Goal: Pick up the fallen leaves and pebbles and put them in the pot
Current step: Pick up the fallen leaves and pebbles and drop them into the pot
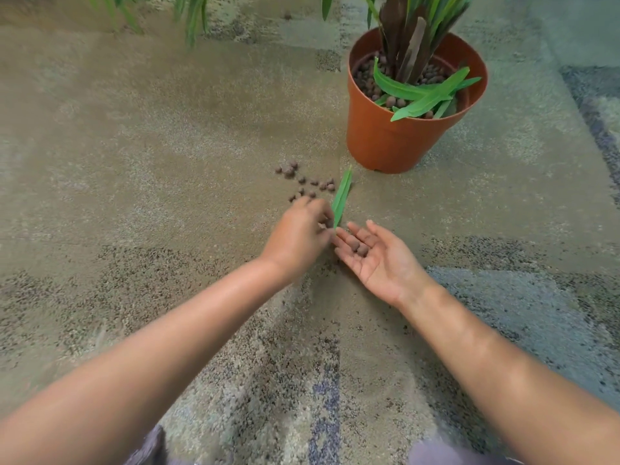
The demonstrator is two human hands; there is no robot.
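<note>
Two bare hands meet low over the carpet (134, 135), just in front of a terracotta pot (396, 135). The right hand (375, 253) lies palm up, fingers straight and slightly spread, with a few brown pebbles (357, 246) resting on its fingers. The left hand (302, 234) is turned palm down, its fingers curled together at their tips beside the right fingertips; they seem to pinch a small pebble, but motion blur and the back of the hand hide the fingertips, so what they hold cannot be told for sure.

One green leaf (342, 196) lies flat on the carpet between the hands and the pot, its near end hidden behind the left fingers. Whether those fingers touch it cannot be made out. A loose scatter of pebbles (302, 181) lies on the carpet just left of the leaf, reaching back toward the pot's base.

The pot stands upright, filled with similar pebbles, with several green leaves (426, 92) lying across them around a dark stem (409, 52). The plant's top is cut off by the upper edge. More blurred green foliage (194, 18) hangs into view at the upper left, its source unseen. Both forearms run out of frame at the bottom, where bits of grey cloth (151, 448) show.
</note>
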